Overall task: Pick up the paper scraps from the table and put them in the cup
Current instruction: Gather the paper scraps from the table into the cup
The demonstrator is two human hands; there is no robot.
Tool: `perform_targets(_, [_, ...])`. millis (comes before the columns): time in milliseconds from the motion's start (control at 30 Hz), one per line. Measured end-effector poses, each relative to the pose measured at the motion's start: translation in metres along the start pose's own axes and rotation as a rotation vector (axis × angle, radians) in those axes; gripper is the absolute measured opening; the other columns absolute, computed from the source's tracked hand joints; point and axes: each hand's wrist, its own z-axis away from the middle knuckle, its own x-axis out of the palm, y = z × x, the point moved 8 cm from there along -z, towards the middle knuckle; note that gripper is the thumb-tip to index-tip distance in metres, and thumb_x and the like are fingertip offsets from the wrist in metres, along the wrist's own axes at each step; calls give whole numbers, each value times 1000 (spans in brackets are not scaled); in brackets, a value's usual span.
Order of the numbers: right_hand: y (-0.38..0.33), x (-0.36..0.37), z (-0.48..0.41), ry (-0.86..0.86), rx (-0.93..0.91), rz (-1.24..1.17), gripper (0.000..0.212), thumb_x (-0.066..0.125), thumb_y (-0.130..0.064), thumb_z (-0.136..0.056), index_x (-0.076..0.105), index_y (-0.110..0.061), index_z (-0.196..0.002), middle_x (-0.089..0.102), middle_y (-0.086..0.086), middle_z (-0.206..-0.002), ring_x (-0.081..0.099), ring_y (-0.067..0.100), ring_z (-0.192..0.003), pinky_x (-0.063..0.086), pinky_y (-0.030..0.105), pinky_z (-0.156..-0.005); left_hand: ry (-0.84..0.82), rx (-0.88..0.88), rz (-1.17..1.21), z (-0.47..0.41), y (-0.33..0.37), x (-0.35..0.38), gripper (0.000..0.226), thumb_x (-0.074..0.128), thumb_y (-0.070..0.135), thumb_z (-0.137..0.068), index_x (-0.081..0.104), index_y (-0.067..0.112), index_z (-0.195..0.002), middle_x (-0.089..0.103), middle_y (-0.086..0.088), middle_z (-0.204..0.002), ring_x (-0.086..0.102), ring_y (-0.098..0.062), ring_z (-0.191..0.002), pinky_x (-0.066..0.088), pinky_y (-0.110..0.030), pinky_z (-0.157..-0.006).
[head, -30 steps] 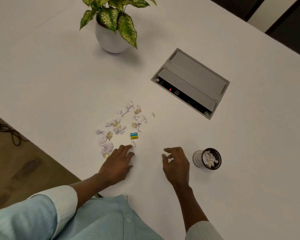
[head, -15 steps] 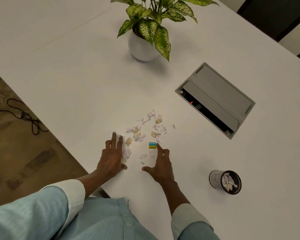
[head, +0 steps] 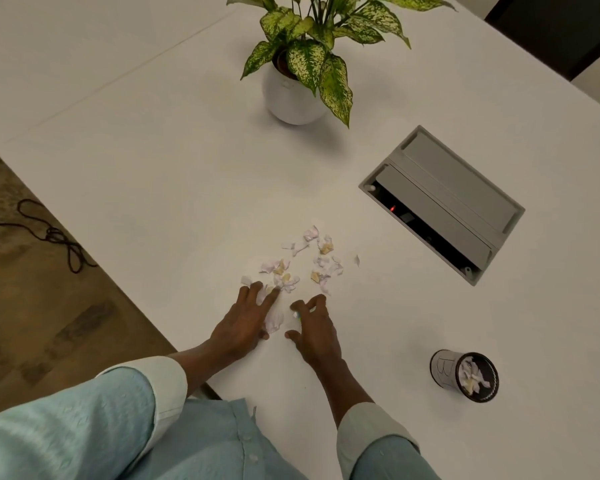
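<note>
Head view shows you that over the last second both of your hands have come in from the bare table (head: 153, 168) near the edge to the near side of the paper scraps (head: 302, 265), and the view has swung so the cup (head: 465, 375) now sits well off to the right. That suggests a fresh gathering pass is under way, not a drop. Your left hand (head: 243, 323) lies flat with fingers spread over the nearest scraps, a pale crumpled piece showing between them; it presses rather than pinches. Your right hand (head: 314, 327) is curled, thumb apart from the fingers, and a small blue-and-yellow bit (head: 296, 315) peeks out at its fingertips; whether it is truly pinched you cannot tell from here. The scraps are thin, torn, crinkled bits in white, lilac and tan, light enough to scatter. The cup is a small dark-rimmed cylinder with a pale side, already holding several scraps. Many still lie loose beyond your fingers.
</note>
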Motion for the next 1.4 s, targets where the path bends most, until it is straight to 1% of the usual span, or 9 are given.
perform_targets(167, [-4, 7, 11, 47, -29, 21, 28, 75, -17, -87, 58, -22, -109, 45, 2, -112, 56, 21, -93, 58, 37, -77, 26, 102, -44, 11, 10, 7, 61, 72, 3, -83, 50, 17, -138, 39, -12, -146, 42, -28, -128, 54, -33, -88])
perform_targets(300, [-3, 13, 19, 95, -23, 8, 24, 72, -6, -82, 63, -17, -101, 49, 5, -108, 57, 23, -87, 58, 39, -68, 80, 173, -99, 14, 14, 8, 33, 73, -2, -80, 59, 15, -105, 51, -7, -116, 48, -22, -100, 52, -33, -66])
perform_targets(467, [4, 19, 28, 132, 51, 11, 21, 70, -1, -80, 69, -15, -95, 51, 3, -106, 58, 22, -87, 58, 36, -70, 108, 194, -84, 12, 19, 8, 32, 73, -12, -71, 62, 13, -87, 59, -6, -92, 48, -19, -82, 47, -33, -62])
perform_targets(633, [25, 17, 44, 178, 169, -122, 20, 70, -5, -82, 74, -16, -98, 52, 0, -110, 60, 19, -92, 57, 30, -80, 137, 152, 72, 11, 22, 5, 28, 73, -10, -78, 67, 17, -85, 63, -2, -91, 55, -19, -81, 47, -29, -65])
perform_targets(733, [46, 6, 64, 240, 284, -284, 17, 73, -5, -84, 76, -16, -97, 49, -7, -105, 58, 9, -87, 43, 1, -76, 143, 165, 186, 13, 32, 3, 26, 69, -4, -85, 68, 22, -85, 65, 5, -96, 59, -15, -88, 51, -31, -75])
perform_targets(800, [60, -6, 80, 301, 351, -362, 17, 75, -5, -83, 77, -18, -92, 51, -10, -104, 56, 4, -79, 38, -4, -68, 166, 142, 204, 13, 43, 2, 20, 70, -3, -86, 68, 17, -86, 63, 2, -92, 58, -18, -84, 50, -31, -71])
perform_targets(933, [85, -29, 113, 427, 411, -464, 22, 74, -2, -80, 77, -24, -84, 56, -9, -103, 59, -10, -81, 42, 2, -62, 177, 127, 273, 12, 74, 4, 14, 74, 3, -87, 69, 16, -88, 62, 5, -88, 55, -12, -80, 46, -27, -68])
perform_targets(1067, [110, -59, 142, 588, 443, -499, 27, 79, -5, -76, 76, -31, -83, 57, -14, -100, 63, 0, -82, 51, 13, -72, 154, 128, 372, 5, 121, 4, 10, 75, 7, -87, 72, 16, -89, 63, 4, -86, 60, -14, -76, 46, -22, -66])
perform_targets(1400, [185, -152, 202, 928, 505, -598, 23, 85, -8, -76, 79, -27, -87, 65, -6, -99, 64, 3, -76, 50, 12, -74, 42, 359, 487, -25, 292, 4, 7, 78, 13, -86, 73, 16, -88, 66, 3, -86, 64, -12, -73, 58, -35, -66])
